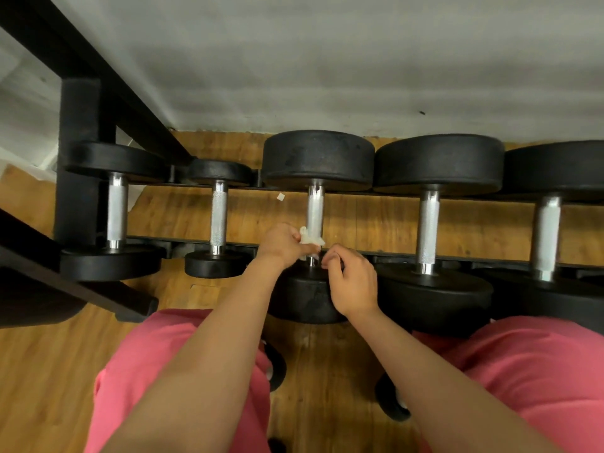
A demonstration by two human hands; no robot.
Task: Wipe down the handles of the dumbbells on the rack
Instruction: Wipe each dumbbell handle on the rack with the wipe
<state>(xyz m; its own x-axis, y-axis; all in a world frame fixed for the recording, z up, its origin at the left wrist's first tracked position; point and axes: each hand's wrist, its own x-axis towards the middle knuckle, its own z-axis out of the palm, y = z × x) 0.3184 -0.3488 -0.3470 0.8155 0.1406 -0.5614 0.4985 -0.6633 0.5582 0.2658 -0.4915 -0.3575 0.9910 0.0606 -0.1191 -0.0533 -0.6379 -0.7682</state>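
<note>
The black metal rack (pixel 78 158) carries five dumbbells side by side. Both hands are at the middle dumbbell (pixel 318 158), which has round black rubber heads on a knurled steel handle (pixel 315 207). On its right the next large dumbbell (pixel 438 161) sits tight against it, the far heads touching or nearly so, and the only open room is the strip between the two handles. On its left a small dumbbell (pixel 218 217) leaves a wider gap. The handle's long axis runs straight away from the person toward the grey wall (pixel 327 60), one head near and one far, and it lies across the rack's two rails.

The left hand (pixel 282 245) comes in from the left of that handle. Its fingers curl round a crumpled white wipe (pixel 310 240) held against the handle's near end. The right hand (pixel 351 282) sits over the near head with its fingers curled by the same end; I cannot tell whether they pinch anything.

Under the handle, between the rails, shows a brown wooden plank floor (pixel 359 220), with a small white scrap (pixel 280 197) just left of the handle. On the dumbbell's near side are pink trouser legs (pixel 539 371).
</note>
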